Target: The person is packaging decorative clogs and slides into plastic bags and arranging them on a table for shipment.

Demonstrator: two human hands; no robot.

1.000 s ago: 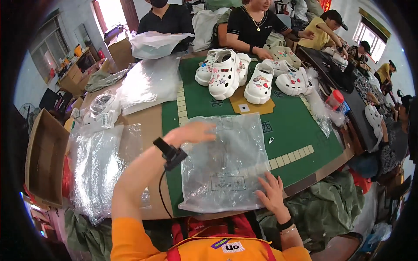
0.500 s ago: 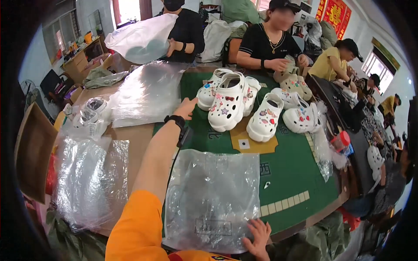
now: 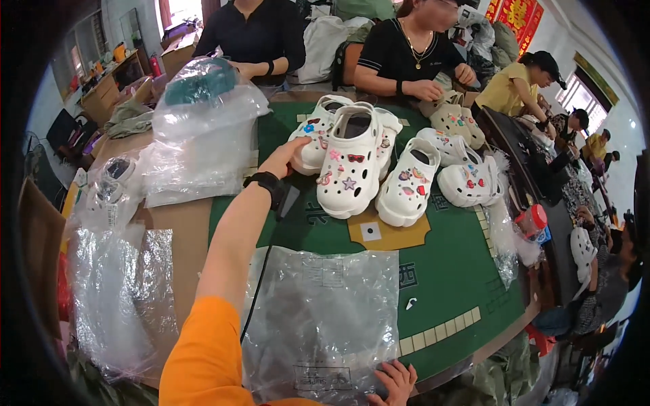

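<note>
My left hand (image 3: 283,158), with a black watch on the wrist, reaches to the toe of the leftmost white clog (image 3: 313,150) and closes on it; some fingers are hidden. Beside that one stands another white clog (image 3: 349,162) with colourful charms, partly covering a third clog (image 3: 387,139). More charm-covered white clogs (image 3: 406,186) are to the right. A clear plastic bag (image 3: 318,311) lies flat in front of me. My right hand (image 3: 396,382) rests at its lower right corner, fingers spread and holding nothing.
Clear bags (image 3: 112,298) lie at the left, beside a wrapped bundle (image 3: 112,189). Across the table a person handles a large bag with a teal item (image 3: 203,84); another handles beige clogs (image 3: 450,118). A red-lidded jar (image 3: 531,220) stands at right. White tiles (image 3: 440,331) line the near side.
My left hand has moved up onto the leftmost clog's toe. The person opposite has lowered the large bag with the teal item onto the table. My view has shifted slightly.
</note>
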